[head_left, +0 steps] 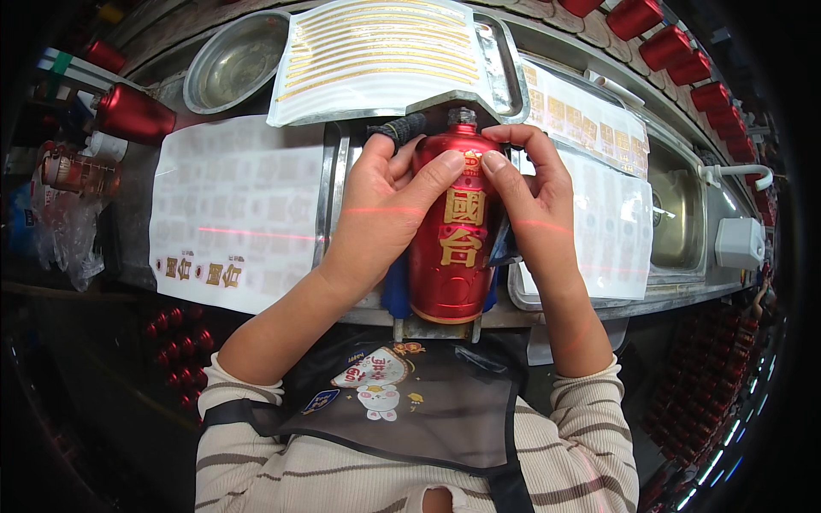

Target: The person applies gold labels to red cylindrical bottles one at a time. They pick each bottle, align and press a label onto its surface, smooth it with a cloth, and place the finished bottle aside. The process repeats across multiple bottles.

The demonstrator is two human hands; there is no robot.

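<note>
A glossy red bottle (453, 291) with large gold characters lies in front of me, neck pointing away. It rests on a metal stand with blue padding (396, 291) and dark wrapped supports (398, 130) near the neck. My left hand (380, 201) is closed on the bottle's left shoulder, its thumb laid on the front. My right hand (539, 188) grips the opposite shoulder. Both thumbs press at the edges of a small gold-and-red emblem (472, 162) high on the bottle. The fingers behind the bottle are partly hidden.
At left lies a white decal sheet (239, 171), with a metal bowl (235, 64) beyond it. A sheet of gold strips (376, 51) covers a metal tray (513, 77). More decal sheets (599, 231) lie right, beside a sink (680, 235) with a white faucet (735, 173). Red bottles (663, 47) line the back.
</note>
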